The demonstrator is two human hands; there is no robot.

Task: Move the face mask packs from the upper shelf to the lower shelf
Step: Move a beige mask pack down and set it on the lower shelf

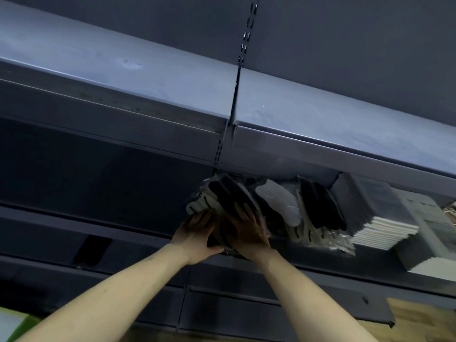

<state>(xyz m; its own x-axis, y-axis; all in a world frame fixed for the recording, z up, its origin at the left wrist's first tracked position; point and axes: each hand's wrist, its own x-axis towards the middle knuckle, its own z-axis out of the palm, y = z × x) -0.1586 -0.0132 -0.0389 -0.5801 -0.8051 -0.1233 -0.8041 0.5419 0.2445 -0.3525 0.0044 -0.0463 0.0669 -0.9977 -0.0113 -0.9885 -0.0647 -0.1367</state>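
Note:
A stack of clear-wrapped face mask packs (223, 193), black and pale ones, leans on a dark shelf under the wide blue-grey upper shelf (153, 80). My left hand (197, 230) cups the stack's left side, thumb under its lower edge. My right hand (246, 230) lies over the front of the black top pack, fingers spread. More packs (278, 201), a white one and a black one (320, 206), lean to the right on the same shelf.
A pile of white flat boxes (380, 230) lies right of the packs, beside grey boxes (362, 193). A slotted upright rail (243, 58) runs up the back wall. A black item (92, 250) sits on the shelf at left. Lower dark shelf (222, 304) edges run beneath my arms.

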